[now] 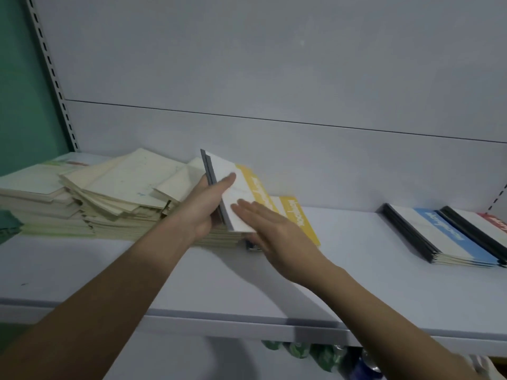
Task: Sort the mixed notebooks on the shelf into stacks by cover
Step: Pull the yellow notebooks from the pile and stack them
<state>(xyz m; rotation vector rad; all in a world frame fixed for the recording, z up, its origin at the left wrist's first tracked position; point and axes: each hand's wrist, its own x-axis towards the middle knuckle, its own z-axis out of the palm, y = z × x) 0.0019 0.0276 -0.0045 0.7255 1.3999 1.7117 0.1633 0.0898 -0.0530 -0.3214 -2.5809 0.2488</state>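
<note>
Head view: the left hand [204, 208] grips a yellow-and-white notebook [241, 196] by its dark spine, thumb curled over the cover, holding it tilted above the shelf [356, 283]. The right hand [274, 231] lies with straight fingers flat against that cover's lower part. Just beneath sits another yellow notebook [299, 218] on the shelf. A messy heap of pale notebooks [115, 193] lies to the left. Well apart on the right are a blue stack [439, 237] and a red-covered stack [491, 229].

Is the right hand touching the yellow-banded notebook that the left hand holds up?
Touching. The head view shows the right hand's straight fingers flat on the yellow-banded notebook's white cover, no gap.
</note>
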